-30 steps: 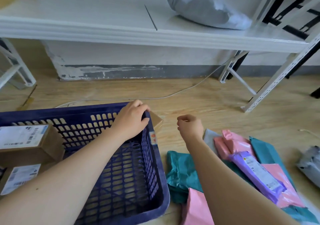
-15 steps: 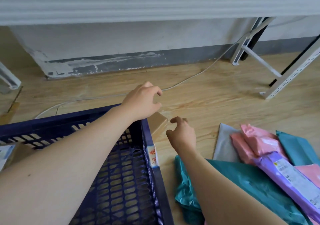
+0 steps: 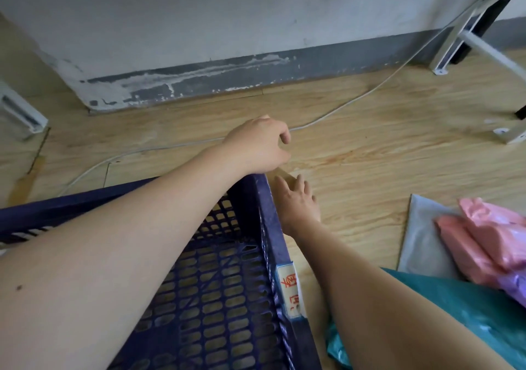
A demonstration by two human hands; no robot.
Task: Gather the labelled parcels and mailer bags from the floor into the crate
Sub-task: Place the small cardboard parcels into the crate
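Observation:
A dark blue plastic crate (image 3: 266, 216) fills the lower left, and my left forearm crosses over it. My left hand (image 3: 259, 144) hovers just past the crate's far right corner, fingers half curled with nothing visible in them. Just below it, a sliver of a small brown cardboard box (image 3: 284, 173) shows against the crate's outer wall. My right hand (image 3: 297, 201) lies on that box with fingers spread. On the floor at the right lie a grey mailer bag (image 3: 424, 244), pink mailer bags (image 3: 484, 241), a teal one (image 3: 461, 301) and a purple one (image 3: 513, 287).
A white cable (image 3: 341, 107) runs across the wooden floor behind my hands. A grey wall with a dark skirting strip (image 3: 227, 76) stands beyond it. White metal rack legs (image 3: 444, 65) stand at the far right, and another foot (image 3: 25, 119) stands at the left edge.
The view has tilted down and moved closer to the floor. My left hand reached further past the crate corner. My right hand opened and came down onto the small box beside the crate.

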